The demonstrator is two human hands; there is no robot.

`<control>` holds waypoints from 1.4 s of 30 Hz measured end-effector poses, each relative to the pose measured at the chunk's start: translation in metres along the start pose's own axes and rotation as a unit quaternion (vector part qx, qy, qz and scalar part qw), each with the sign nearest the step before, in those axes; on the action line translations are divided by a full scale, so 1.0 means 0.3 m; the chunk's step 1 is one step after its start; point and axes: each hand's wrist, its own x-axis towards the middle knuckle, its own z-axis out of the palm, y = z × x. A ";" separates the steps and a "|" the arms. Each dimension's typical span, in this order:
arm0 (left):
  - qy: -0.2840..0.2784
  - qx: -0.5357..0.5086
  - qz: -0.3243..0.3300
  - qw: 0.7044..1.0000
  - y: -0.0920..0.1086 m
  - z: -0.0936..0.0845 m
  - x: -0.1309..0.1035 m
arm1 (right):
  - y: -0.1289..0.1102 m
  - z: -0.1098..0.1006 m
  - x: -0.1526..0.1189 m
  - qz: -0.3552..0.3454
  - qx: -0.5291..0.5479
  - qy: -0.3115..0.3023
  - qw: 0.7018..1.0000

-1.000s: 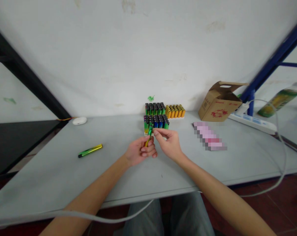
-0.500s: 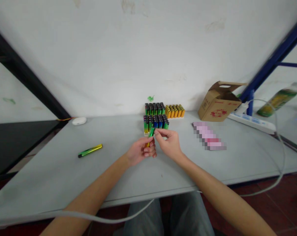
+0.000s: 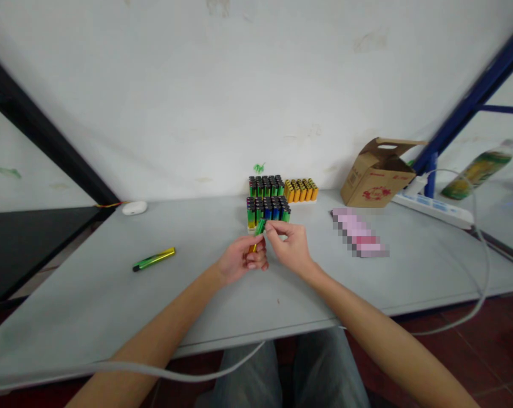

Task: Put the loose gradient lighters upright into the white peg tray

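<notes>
My left hand (image 3: 242, 259) is closed around a slim green-and-yellow lighter (image 3: 260, 228), which stands tilted with its green end up. Close against that upper end, my right hand (image 3: 289, 242) has thumb and forefinger pinched together; what they hold, if anything, is too small to make out. Just behind my hands are rows of upright black-topped lighters (image 3: 266, 206) in green, blue and yellow. A similar green-and-yellow lighter (image 3: 155, 259) lies on the table to the left, its black end toward me.
Several orange cylinders (image 3: 301, 191) stand by the wall. An opened cardboard box (image 3: 373, 178), a power strip (image 3: 435, 211) and a blurred-out pink item (image 3: 360, 233) are on the right. A white case (image 3: 134, 208) sits back left. A pale cable (image 3: 175, 374) crosses the table's front edge.
The view has shifted slightly. Both hands keep almost the same hold, and the lighter in my left hand has turned a little.
</notes>
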 end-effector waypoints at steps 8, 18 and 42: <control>0.025 0.016 0.014 0.999 0.020 -0.005 -0.002 | 0.083 -0.005 0.019 0.041 -0.008 0.000 0.999; 0.127 0.060 0.109 0.984 0.080 -0.045 -0.014 | 0.127 -0.019 0.037 0.033 -0.021 0.036 0.999; 0.241 0.088 0.095 0.962 0.058 -0.085 0.018 | 0.126 -0.005 0.023 -0.061 -0.234 -0.201 0.949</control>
